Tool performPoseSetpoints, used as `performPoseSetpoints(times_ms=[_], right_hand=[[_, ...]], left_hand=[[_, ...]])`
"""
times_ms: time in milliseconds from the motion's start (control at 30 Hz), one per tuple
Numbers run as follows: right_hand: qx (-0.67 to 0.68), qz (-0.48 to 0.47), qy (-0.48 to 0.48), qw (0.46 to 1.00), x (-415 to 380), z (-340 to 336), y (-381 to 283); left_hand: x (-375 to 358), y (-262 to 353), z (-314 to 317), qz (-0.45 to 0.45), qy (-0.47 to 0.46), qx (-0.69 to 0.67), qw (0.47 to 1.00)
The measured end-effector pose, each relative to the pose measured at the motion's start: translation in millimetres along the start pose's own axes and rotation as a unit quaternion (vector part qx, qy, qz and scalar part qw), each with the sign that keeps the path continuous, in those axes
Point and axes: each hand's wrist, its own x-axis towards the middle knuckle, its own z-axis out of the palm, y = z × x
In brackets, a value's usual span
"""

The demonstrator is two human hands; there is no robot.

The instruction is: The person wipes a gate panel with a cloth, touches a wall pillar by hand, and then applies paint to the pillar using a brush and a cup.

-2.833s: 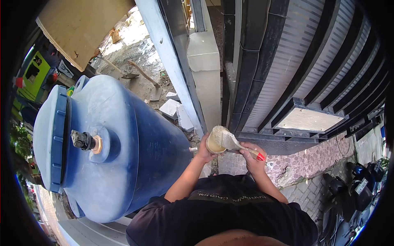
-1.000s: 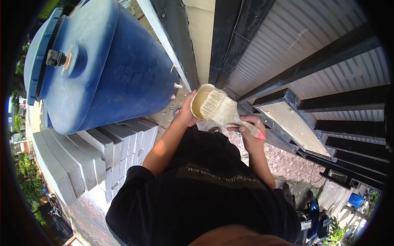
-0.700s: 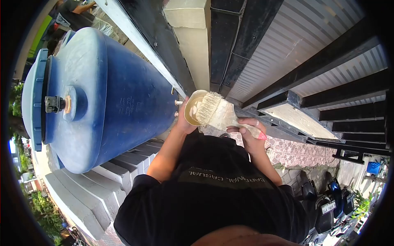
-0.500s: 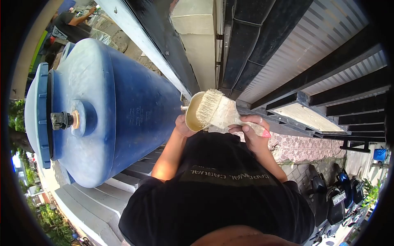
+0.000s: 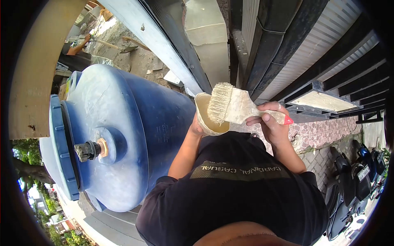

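My left hand (image 5: 196,128) grips a small cream-stained cup (image 5: 207,117) with pale liquid inside, held at chest height. My right hand (image 5: 271,125) holds a wide paintbrush (image 5: 238,106) by its red-tipped handle. The brush's pale bristles rest against the cup's rim. Both hands are close together in front of a black gate (image 5: 303,49) with grey ribbed panels.
A large blue water tank (image 5: 119,131) stands just left of my arm, with a brass fitting (image 5: 92,150) on top. Parked motorcycles (image 5: 353,180) line the patterned pavement at right. A cream box (image 5: 324,101) hangs on the gate. A person (image 5: 76,57) works at far left.
The view has swung, so the tank and gate sit differently. The cup and brush stay together in my hands, and the brush has lifted from inside the cup to its rim.
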Motion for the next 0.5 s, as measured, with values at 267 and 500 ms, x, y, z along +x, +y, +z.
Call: performPoseSetpoints(times_ms=[267,500], right_hand=[[-0.004,-0.090,0.094,0.991,34,43,-14],[-0.083,-0.153,0.162,0.971,72,84,7]], left_hand=[[-1,19,-30,-0.016,-0.012,0.140,0.990],[-1,50,-27,0.014,-0.032,0.268,0.963]])
